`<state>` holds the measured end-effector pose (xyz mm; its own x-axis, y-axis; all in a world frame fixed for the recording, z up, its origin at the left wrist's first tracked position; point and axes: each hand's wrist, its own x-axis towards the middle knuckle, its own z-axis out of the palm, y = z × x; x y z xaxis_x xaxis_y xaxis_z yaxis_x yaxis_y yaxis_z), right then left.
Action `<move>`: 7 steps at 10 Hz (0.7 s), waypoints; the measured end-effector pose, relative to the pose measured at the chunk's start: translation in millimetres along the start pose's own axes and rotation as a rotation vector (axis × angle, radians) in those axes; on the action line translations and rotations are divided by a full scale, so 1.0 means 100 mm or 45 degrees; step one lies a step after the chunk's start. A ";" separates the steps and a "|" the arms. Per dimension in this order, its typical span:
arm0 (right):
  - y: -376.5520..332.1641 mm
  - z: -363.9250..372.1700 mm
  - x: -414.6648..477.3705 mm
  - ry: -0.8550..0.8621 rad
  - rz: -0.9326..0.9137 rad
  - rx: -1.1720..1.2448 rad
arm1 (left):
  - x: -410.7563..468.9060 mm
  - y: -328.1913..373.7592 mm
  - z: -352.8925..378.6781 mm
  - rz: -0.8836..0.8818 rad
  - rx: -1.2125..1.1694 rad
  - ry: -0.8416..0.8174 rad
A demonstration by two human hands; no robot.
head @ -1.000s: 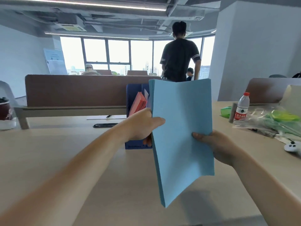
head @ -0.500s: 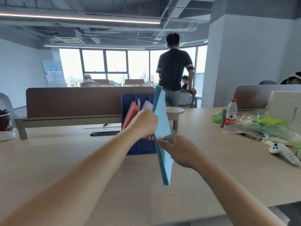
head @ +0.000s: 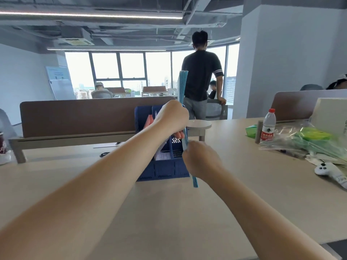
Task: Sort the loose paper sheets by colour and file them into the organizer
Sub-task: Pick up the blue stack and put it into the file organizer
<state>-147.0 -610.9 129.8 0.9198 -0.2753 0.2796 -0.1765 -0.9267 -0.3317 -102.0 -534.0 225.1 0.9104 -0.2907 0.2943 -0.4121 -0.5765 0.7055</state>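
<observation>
Blue sheets [head: 181,87], one stack seen edge-on, upright just above the blue organizer [head: 165,168] on the worktop [head: 169,212]. Gripped high by left hand [head: 171,119], pinched low by right hand [head: 201,162]. Pink sheets [head: 149,121] filed inside. One water bottle [head: 268,125], red label, writing unreadable.

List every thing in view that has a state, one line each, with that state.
blue paper stack: upright, edge-on to the camera, held in both hands, not yet in the organizer
left hand: closed on the stack's upper part
right hand: closed on the stack's lower part
organizer: upright on the table, pink sheets in a left slot
water bottle: upright, cap on
white controller: lying on the table
</observation>
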 end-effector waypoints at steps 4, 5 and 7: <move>0.08 0.06 0.79 0.059 0.009 0.063 | 0.72 0.03 0.10 -0.055 -0.104 -0.086; 0.11 0.11 1.01 0.067 -0.032 0.071 | 0.90 -0.02 0.11 -0.056 -0.082 -0.067; 0.16 0.22 1.36 0.074 -0.060 0.089 | 1.31 -0.11 0.23 -0.026 -0.034 0.038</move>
<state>-16.5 -657.3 142.7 0.9043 -0.2482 0.3473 -0.1068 -0.9193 -0.3789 21.2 -583.6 241.3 0.9193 -0.2559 0.2989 -0.3930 -0.5615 0.7282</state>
